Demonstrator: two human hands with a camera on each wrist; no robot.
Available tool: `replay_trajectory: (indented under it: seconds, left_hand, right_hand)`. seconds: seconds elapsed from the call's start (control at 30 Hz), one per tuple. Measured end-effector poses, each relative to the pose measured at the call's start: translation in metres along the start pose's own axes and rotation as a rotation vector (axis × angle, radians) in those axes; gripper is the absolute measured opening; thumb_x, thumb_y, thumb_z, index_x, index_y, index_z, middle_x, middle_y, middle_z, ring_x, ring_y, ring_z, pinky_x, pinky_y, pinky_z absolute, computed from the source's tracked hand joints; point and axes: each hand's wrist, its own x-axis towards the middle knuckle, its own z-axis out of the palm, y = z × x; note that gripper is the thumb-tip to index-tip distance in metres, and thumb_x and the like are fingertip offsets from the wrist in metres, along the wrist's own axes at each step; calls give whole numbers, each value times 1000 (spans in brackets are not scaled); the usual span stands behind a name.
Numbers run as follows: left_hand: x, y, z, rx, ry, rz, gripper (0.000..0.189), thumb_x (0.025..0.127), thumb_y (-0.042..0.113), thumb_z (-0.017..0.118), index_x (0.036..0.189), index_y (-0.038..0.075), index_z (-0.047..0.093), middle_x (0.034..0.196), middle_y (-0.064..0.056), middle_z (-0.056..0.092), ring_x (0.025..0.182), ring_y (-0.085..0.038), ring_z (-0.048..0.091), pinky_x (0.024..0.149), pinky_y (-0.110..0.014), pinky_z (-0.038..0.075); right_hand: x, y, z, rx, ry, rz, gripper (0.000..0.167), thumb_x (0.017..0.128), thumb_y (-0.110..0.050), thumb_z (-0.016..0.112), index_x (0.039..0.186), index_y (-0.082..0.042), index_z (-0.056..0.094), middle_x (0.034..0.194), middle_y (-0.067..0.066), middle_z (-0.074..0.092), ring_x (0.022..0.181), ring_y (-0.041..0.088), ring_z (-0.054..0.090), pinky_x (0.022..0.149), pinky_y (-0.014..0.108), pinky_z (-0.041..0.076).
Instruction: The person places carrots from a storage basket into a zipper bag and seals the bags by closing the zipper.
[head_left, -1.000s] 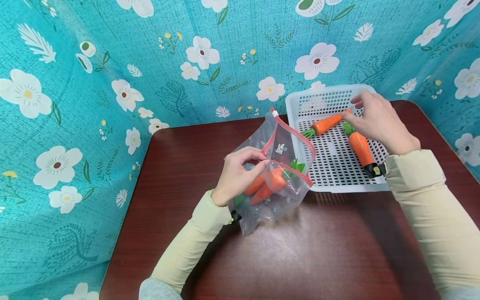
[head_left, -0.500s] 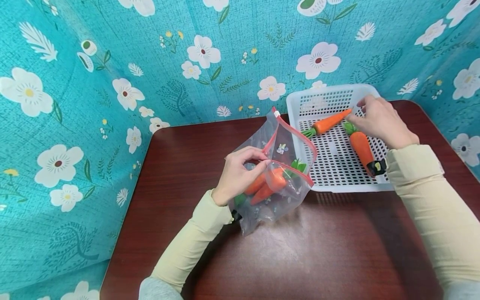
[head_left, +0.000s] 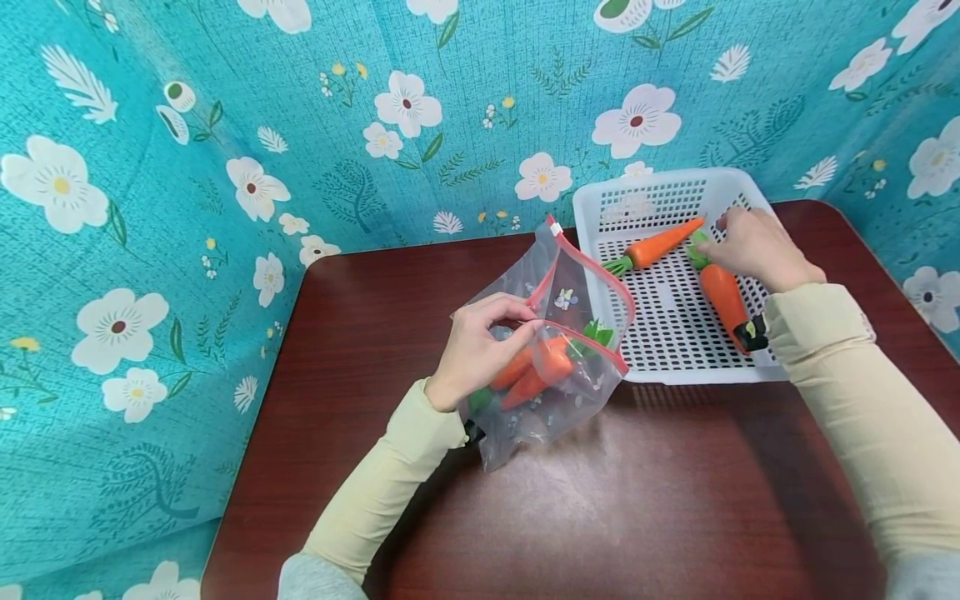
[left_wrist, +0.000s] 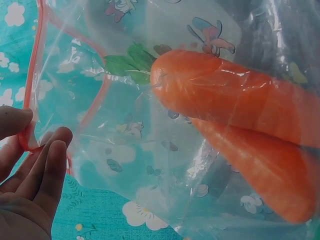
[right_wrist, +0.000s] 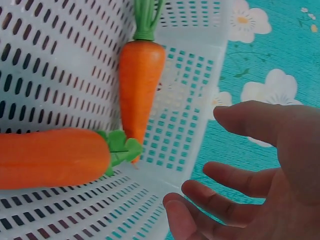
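Observation:
My left hand (head_left: 476, 350) pinches the red zip edge of a clear plastic zip bag (head_left: 517, 437), whose mouth gapes toward the basket. Inside the bag lie two orange toy carrots, a thick carrot (left_wrist: 200, 82) with green leaves and another carrot (left_wrist: 265, 172) under it. Over the right part of a white basket (head_left: 705, 377), my right hand (head_left: 765, 250) hovers with fingers spread and holds nothing. Nearest to it is a thick carrot (head_left: 723, 296) with short green leaves. A slimmer carrot (right_wrist: 140, 85) with a long green stalk lies behind that one.
Both rest on a dark red-brown table (head_left: 585, 517). A turquoise flowered cloth (head_left: 465, 133) hangs behind and to the sides. The basket's raised perforated walls stand around its carrots, and the bag overlaps the basket's left side in the head view.
My right hand has shifted a little toward the thick carrot's leafy end, its fingers lower over the basket. My left hand and the bag stay put.

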Motion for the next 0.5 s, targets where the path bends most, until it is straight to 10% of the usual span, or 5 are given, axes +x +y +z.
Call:
replay_trajectory:
  seconds: [0.27,0.5]
  left_hand:
    - [-1,-1,0,7,-2,0,9,84,10,74,91,5,71,93,-6,70,78,-10,65,74,-26,57]
    - [-2,-2,0,8,0,4,10,83,10,74,91,6,72,93,-6,70,78,-9,65,74,-26,57]
  right_hand:
    - [9,8,13,-3,-4,-18,40,89,-24,62,96,13,49,74,20,47,64,30,46,52,39,39]
    - [11,12,26,-33,-27,50,37,89,-22,62,95,12,48,76,21,48,71,33,46,56,40,41]
